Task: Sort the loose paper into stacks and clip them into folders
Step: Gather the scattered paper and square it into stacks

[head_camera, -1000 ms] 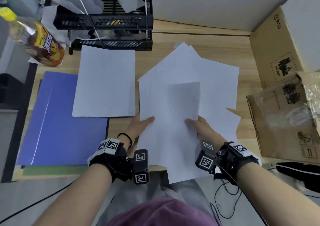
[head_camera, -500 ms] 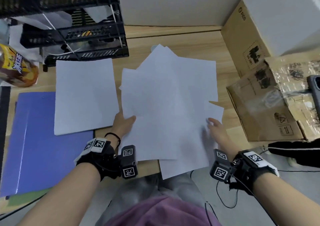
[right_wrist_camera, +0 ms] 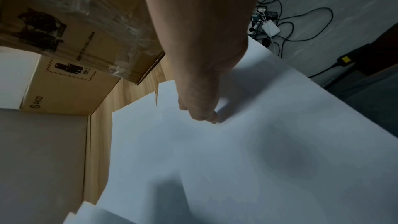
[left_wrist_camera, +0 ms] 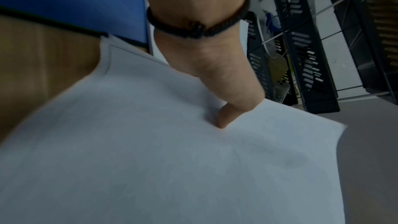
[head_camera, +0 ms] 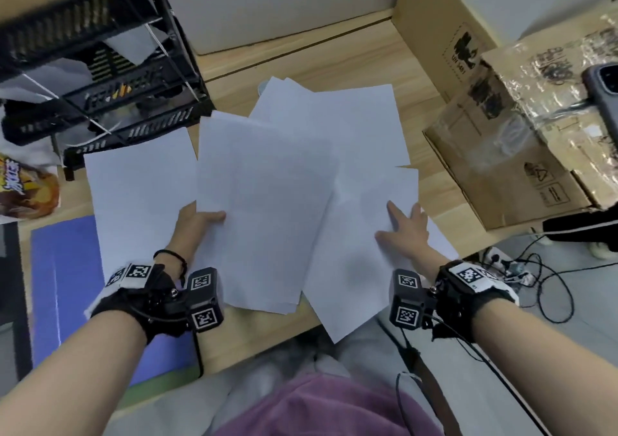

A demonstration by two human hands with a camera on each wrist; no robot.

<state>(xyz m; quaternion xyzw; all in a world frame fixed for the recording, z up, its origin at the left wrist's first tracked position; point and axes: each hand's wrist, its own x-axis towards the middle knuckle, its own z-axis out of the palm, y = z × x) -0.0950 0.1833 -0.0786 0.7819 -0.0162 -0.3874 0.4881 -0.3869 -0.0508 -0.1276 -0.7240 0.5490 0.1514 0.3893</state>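
1. Head view: your left hand (head_camera: 197,221) pinches the left edge of the loose paper (head_camera: 267,208), thumb on top, at frame centre. Your right hand (head_camera: 406,231) lies flat, fingers spread, on the sheets' right side. A neat stack (head_camera: 140,201) and a blue folder (head_camera: 67,285) sit at the left on the surface (head_camera: 334,64).
2. Left wrist view: your thumb (left_wrist_camera: 232,101) presses the paper; the other fingers are hidden.
3. Right wrist view: your fingertips (right_wrist_camera: 206,117) touch the sheets, cardboard boxes (right_wrist_camera: 71,83) at upper left.
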